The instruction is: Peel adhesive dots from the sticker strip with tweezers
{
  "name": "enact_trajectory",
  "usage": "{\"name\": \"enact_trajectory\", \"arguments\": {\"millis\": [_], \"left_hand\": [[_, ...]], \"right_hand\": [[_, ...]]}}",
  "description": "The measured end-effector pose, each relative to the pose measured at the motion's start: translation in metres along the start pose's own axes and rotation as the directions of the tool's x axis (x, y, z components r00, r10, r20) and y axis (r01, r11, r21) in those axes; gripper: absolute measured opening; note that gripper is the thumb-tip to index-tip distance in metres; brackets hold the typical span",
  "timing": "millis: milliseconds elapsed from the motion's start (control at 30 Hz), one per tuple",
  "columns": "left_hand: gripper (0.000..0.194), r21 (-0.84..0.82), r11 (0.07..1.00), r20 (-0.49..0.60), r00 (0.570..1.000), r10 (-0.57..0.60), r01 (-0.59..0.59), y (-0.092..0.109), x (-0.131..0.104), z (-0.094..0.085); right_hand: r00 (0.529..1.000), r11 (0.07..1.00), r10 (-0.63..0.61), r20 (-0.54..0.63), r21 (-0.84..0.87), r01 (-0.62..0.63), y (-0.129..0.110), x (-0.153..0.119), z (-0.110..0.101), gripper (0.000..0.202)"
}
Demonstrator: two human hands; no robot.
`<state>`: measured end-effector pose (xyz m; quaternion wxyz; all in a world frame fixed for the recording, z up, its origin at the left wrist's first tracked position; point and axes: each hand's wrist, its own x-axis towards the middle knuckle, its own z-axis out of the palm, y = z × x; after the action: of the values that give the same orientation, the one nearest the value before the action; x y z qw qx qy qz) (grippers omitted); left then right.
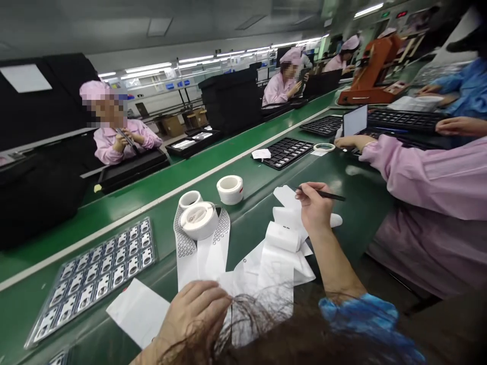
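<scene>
My right hand (317, 208) is closed round slim black tweezers (330, 194), raised over a heap of crumpled white backing strip (283, 235). My left hand (198, 309) is at the bottom middle, its fingers curled together beside the strip; stray hair covers part of it, and I cannot see what its fingertips hold. In front of it stand rolls of white stickers (200, 221), with small ring-shaped stickers in rows on the unrolled strips. Another white roll (230, 190) stands behind them. Left of my left hand lies a white sheet (139, 310).
A clear tray (95, 276) of metal parts with round holes lies on the left. Black gridded trays (289, 153) and a tape ring (323, 147) are farther back. A co-worker's pink sleeve (426, 167) reaches in from the right. Other workers sit across the green bench (167, 187).
</scene>
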<state>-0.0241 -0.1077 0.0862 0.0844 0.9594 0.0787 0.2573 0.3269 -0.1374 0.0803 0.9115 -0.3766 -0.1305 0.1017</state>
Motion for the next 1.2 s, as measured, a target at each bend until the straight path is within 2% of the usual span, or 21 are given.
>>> {"name": "enact_trajectory", "arguments": {"millis": [33,100,233,300,367,467,567,700,800,867,967,1100,1200], "left_hand": [[0.023,-0.023,0.999,0.006,1.000,0.030,-0.030,-0.002,0.018,0.000],[0.022,-0.063,0.997,0.043,0.998,0.041,-0.038,-0.008,0.064,0.015],[0.023,-0.099,0.995,0.157,0.987,0.034,-0.019,-0.018,0.156,0.071],[0.029,-0.111,0.993,0.247,0.967,0.055,-0.028,-0.020,0.183,0.093],[0.041,-0.128,0.990,0.351,0.931,0.097,-0.055,-0.020,0.194,0.106],[0.050,-0.122,0.991,0.456,0.883,0.113,-0.064,-0.024,0.190,0.113],[0.045,-0.058,0.998,0.467,0.884,0.028,-0.002,-0.035,0.177,0.112],[0.040,0.057,0.984,0.350,0.919,-0.180,0.171,-0.062,0.161,0.104],[0.047,0.060,0.957,0.254,0.922,-0.291,0.285,-0.079,0.146,0.101],[0.050,0.009,0.948,0.208,0.926,-0.314,0.319,-0.085,0.136,0.103],[0.039,-0.098,0.936,0.129,0.937,-0.325,0.339,-0.087,0.125,0.113],[0.031,-0.232,0.911,0.024,0.938,-0.346,0.342,-0.083,0.120,0.126],[0.025,-0.301,0.891,-0.026,0.931,-0.365,0.341,-0.079,0.118,0.128]], "right_hand": [[0.999,0.999,0.050,-0.008,0.012,-0.050,0.006,0.010,-0.004,0.032],[0.992,0.992,0.126,0.001,0.019,-0.126,0.014,0.019,-0.013,0.034],[0.980,0.980,0.199,0.020,0.008,-0.199,0.021,0.019,-0.023,0.033],[0.976,0.976,0.216,0.033,-0.008,-0.216,0.024,0.019,-0.022,0.031],[0.972,0.973,0.230,0.048,-0.029,-0.229,0.026,0.020,-0.021,0.029],[0.968,0.969,0.243,0.067,-0.058,-0.240,0.028,0.019,-0.020,0.028],[0.962,0.965,0.254,0.100,-0.093,-0.245,0.029,0.015,-0.019,0.027],[0.952,0.963,0.249,0.177,-0.153,-0.224,0.029,0.005,-0.015,0.025],[0.937,0.962,0.237,0.255,-0.198,-0.189,0.032,-0.006,-0.010,0.021],[0.924,0.959,0.239,0.298,-0.222,-0.176,0.036,-0.013,-0.008,0.019],[0.903,0.957,0.250,0.349,-0.232,-0.176,0.042,-0.021,-0.005,0.019],[0.884,0.962,0.231,0.407,-0.230,-0.146,0.040,-0.022,-0.006,0.020],[0.864,0.964,0.211,0.457,-0.243,-0.107,0.034,-0.021,-0.009,0.018]]}}
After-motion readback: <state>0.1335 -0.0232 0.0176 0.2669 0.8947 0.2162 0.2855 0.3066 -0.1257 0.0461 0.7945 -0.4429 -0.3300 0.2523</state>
